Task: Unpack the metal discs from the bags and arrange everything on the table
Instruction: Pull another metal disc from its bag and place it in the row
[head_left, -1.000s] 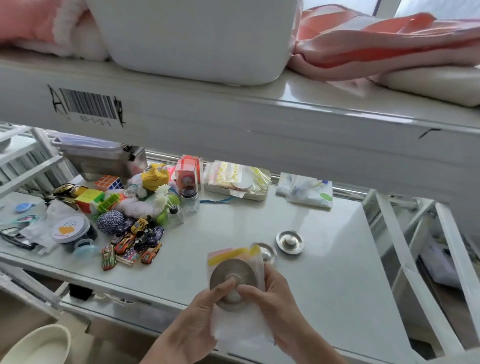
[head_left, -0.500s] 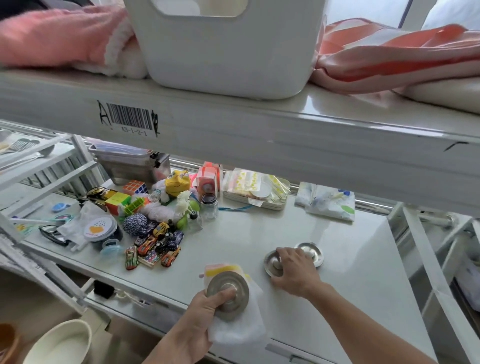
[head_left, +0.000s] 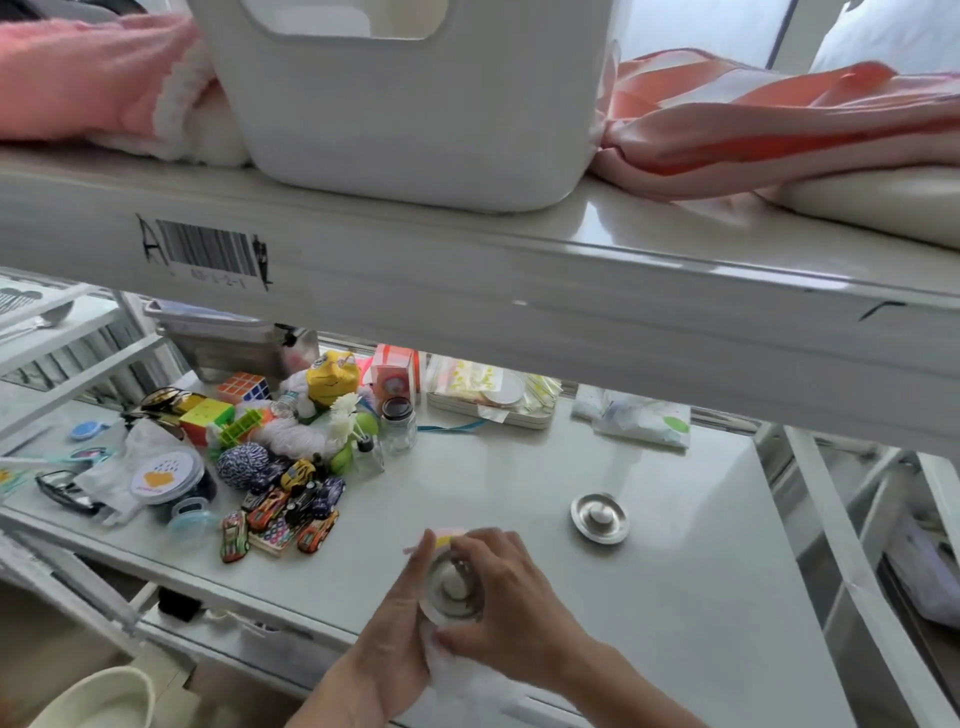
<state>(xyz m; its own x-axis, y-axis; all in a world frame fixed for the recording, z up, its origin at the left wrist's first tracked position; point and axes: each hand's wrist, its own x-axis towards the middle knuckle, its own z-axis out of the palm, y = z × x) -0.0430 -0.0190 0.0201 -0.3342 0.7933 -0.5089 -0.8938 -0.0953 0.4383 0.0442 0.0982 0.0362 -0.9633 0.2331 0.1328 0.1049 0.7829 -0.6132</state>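
Note:
My left hand (head_left: 395, 618) grips a white plastic bag (head_left: 467, 673) with a pink and yellow top edge, low over the front of the white table (head_left: 701, 571). My right hand (head_left: 514, 608) has its fingers closed on a round metal disc (head_left: 453, 592) with a knob in its middle, pressed against the bag. Whether another disc lies under it in the bag is hidden. A second knobbed metal disc (head_left: 600, 518) lies alone on the table to the right of my hands.
Toy cars (head_left: 291, 512), puzzle cubes, a yarn ball and a glass jar (head_left: 398, 434) crowd the table's left half. A tray of bagged items (head_left: 493, 402) and a packet (head_left: 644, 421) lie at the back. The upper shelf (head_left: 519, 296), carrying a white bin (head_left: 415, 104), overhangs the table.
My right hand went to the nearer of two discs on the table, took it and brought it back to the bag. One disc is left on the table.

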